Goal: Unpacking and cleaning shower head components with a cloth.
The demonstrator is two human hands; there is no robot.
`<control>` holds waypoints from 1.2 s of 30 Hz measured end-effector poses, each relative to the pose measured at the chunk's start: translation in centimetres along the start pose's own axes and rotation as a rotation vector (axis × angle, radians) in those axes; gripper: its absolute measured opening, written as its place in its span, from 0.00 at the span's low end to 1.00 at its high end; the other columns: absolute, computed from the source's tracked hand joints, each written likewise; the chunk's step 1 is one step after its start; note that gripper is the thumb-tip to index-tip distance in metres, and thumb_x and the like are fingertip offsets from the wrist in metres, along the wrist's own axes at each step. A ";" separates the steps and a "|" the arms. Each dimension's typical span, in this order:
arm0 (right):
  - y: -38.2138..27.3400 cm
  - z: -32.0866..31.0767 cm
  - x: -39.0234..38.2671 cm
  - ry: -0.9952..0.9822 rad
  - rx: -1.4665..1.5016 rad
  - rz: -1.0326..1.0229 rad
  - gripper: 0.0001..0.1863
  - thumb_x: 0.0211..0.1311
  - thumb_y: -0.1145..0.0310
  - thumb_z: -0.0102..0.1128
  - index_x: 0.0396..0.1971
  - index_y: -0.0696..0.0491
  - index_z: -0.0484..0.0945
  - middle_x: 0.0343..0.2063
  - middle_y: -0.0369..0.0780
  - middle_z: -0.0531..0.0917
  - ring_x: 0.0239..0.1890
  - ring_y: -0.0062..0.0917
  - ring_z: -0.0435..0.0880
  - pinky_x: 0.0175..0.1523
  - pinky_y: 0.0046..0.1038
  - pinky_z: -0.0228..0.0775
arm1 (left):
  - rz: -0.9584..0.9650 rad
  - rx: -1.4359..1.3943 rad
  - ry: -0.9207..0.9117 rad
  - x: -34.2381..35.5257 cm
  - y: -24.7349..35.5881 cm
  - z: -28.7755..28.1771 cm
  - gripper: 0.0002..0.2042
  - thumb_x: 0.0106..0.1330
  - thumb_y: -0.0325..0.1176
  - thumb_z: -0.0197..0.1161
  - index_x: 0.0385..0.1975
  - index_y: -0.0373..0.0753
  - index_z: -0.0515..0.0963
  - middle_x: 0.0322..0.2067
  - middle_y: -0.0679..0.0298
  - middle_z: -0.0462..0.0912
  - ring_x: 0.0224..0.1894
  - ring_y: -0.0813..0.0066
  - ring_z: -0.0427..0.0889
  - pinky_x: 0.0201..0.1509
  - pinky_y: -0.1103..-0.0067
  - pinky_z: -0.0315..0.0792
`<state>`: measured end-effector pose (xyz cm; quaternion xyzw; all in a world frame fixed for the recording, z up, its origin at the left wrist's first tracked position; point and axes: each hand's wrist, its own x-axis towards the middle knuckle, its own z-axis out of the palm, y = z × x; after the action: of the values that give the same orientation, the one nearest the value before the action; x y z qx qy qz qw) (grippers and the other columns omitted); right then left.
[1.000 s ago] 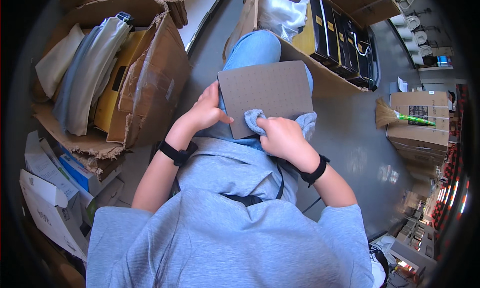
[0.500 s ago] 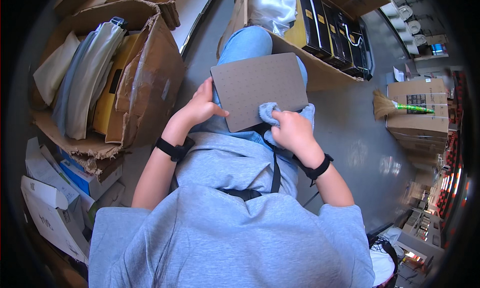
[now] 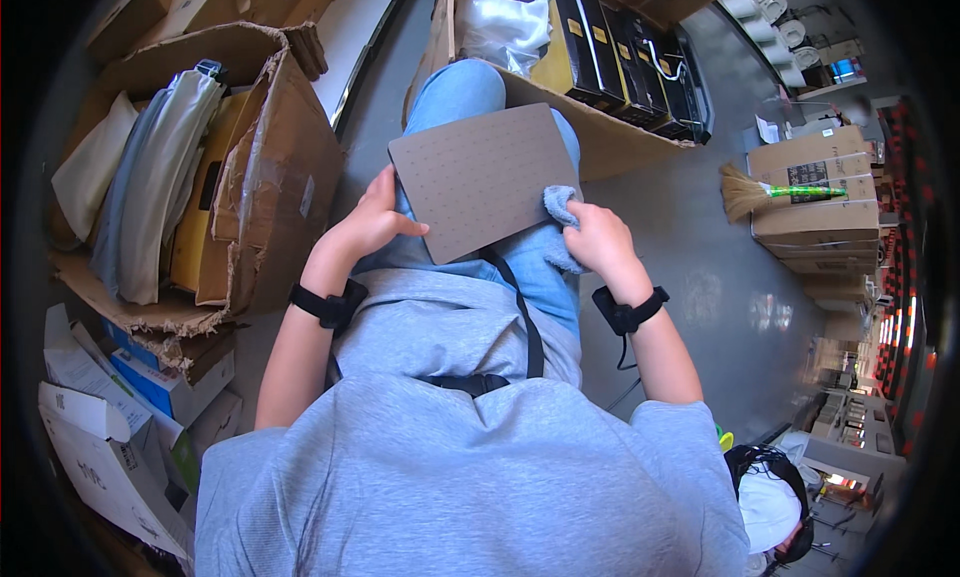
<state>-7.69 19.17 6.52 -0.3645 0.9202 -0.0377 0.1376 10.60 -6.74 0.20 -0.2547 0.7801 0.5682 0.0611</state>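
A flat grey-brown panel [image 3: 475, 177] with small dots lies tilted across my knees in blue jeans [image 3: 455, 92]. My left hand [image 3: 375, 222] grips its left edge, fingers along the side and thumb at the lower corner. My right hand [image 3: 595, 232] holds a folded light blue-grey cloth [image 3: 560, 204] at the panel's right edge, with part of the cloth hanging below the fingers. Black straps with small units are on both my wrists.
Torn cardboard box [image 3: 285, 167] with fabric and yellow boxes at left; flattened cartons [image 3: 90, 457] below it. Open box [image 3: 630, 137] with black-and-yellow boxes ahead. Straw broom [image 3: 745, 192] against a carton [image 3: 810, 242] at right. White object with black straps [image 3: 765, 502], possibly someone's headgear, at lower right.
My right hand and cloth have moved right across the panel to its edge. The panel and both hands sit further left in view, and the surroundings have shifted too.
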 end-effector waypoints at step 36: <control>-14.6 -1.2 8.9 -0.065 -0.004 -0.455 0.21 0.50 0.70 0.51 0.46 0.45 0.82 0.38 0.47 0.84 0.44 0.42 0.83 0.48 0.40 0.73 | 0.081 0.100 0.057 0.9 -2.3 0.4 0.50 0.47 0.41 0.73 0.68 0.30 0.49 0.66 0.40 0.55 0.72 0.50 0.50 0.73 0.69 0.48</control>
<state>-4.60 2.40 8.12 -0.5639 0.8095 -0.0543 0.1544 10.86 -7.16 -2.26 -0.2355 0.8186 0.5231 0.0285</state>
